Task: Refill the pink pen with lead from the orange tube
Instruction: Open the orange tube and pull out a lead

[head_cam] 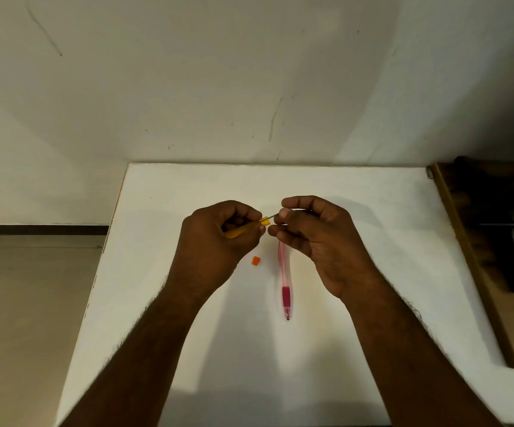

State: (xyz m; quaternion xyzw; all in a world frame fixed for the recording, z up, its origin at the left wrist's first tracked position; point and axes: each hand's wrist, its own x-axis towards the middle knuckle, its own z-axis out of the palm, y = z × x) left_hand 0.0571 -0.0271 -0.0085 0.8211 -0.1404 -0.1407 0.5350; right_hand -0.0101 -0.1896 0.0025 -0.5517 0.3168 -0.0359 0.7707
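Observation:
My left hand (218, 238) grips the orange tube (246, 228), whose open end points right, above the white table (373, 226). A thin dark lead (272, 216) sticks out of that open end. My right hand (317, 235) pinches the lead's far end between thumb and fingertips. The pink pen (285, 285) lies on the table below my right hand, tip toward me, its upper end hidden under my fingers. A small orange cap (255, 260) lies on the table between my hands, left of the pen.
The table's back edge meets a white wall (249, 87). A dark wooden piece of furniture (490, 241) stands along the table's right side. Tiled floor (27, 303) lies past the table's left edge.

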